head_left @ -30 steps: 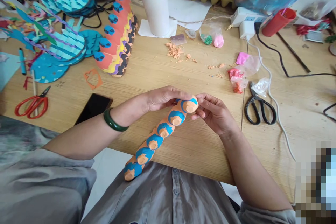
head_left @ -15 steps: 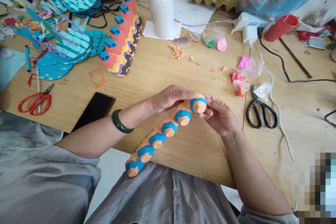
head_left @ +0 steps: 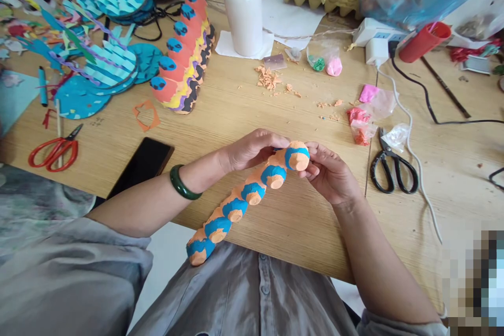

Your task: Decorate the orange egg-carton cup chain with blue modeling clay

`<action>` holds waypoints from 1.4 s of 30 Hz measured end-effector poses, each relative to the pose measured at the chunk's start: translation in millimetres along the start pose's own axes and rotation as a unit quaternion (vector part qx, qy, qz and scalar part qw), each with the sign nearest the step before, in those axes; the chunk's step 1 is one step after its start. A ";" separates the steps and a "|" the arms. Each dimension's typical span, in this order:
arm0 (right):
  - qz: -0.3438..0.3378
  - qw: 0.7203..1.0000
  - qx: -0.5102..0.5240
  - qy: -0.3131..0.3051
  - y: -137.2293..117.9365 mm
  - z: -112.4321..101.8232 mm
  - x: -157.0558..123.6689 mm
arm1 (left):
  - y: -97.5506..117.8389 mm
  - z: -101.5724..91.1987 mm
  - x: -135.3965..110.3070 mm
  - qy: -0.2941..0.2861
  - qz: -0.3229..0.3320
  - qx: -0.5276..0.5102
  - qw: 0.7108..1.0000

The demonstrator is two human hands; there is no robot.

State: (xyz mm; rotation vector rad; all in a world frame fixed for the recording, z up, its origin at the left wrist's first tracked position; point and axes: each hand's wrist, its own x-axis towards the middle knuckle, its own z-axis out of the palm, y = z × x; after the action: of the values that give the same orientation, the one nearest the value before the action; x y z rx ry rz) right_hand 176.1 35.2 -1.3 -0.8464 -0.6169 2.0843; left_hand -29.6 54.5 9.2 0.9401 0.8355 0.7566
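An orange strip of egg-carton cones with blue rings (head_left: 244,200) runs from my lap up over the wooden table (head_left: 299,220). My left hand (head_left: 252,148) wraps its fingers over the strip's top end from the left. My right hand (head_left: 328,172) pinches the topmost cone from the right, fingers curled under it. Both hands hold this same end just above the table's front edge. A green bangle (head_left: 181,185) sits on my left wrist.
A black phone (head_left: 142,164) lies left of my arm, red scissors (head_left: 55,150) further left, black scissors (head_left: 391,167) to the right. Behind are a painted carton piece (head_left: 185,55), blue paper crafts (head_left: 106,63), a white bottle (head_left: 244,5), clay lumps (head_left: 356,115), orange scraps and a white cable (head_left: 413,157).
The top cone has turned slightly in my fingers and the strip has shifted a little to the right. Both hands keep their hold.
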 end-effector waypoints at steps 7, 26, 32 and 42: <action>-0.001 1.000 -0.013 0.000 -0.4 4.0 -2.0 | 0.4 0.6 0.3 -0.091 -0.064 -0.048 0.993; -0.008 1.000 -0.027 0.005 4.8 6.1 -2.6 | -1.1 3.1 0.8 -0.036 -0.077 -0.052 0.995; -0.011 0.999 -0.045 0.004 4.9 13.2 -5.3 | 9.4 -0.3 4.0 -0.054 -0.098 0.027 0.993; 0.033 0.997 -0.071 0.023 4.4 10.7 -6.4 | 25.0 -7.8 17.7 -0.123 -0.126 0.153 0.972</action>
State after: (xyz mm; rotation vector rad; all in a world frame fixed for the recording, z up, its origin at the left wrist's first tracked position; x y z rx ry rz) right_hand 169.0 26.1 5.2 -1.0046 -0.7288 2.0929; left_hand -32.5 82.1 24.2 1.1496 0.8448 0.2875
